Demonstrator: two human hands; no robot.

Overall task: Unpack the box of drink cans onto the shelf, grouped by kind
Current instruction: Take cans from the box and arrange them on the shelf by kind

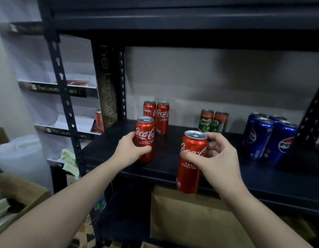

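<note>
My left hand point(130, 149) grips a red Coca-Cola can point(145, 135) standing upright on the dark shelf point(173, 158), in front of two more Coca-Cola cans point(159, 117). My right hand point(216, 158) holds another red Coca-Cola can point(191, 163) upright at the shelf's front edge, its base lower than the shelf board. Two green Milo cans point(213, 121) stand at the back middle. Several blue Pepsi cans point(268, 136) stand grouped at the right.
A brown cardboard box point(191, 221) sits below the shelf. Black slotted uprights point(65, 97) frame the rack, one also at the right point(311, 122). A white display stand with a red can point(99, 120) is at the left, and a white container point(20, 154) lower left.
</note>
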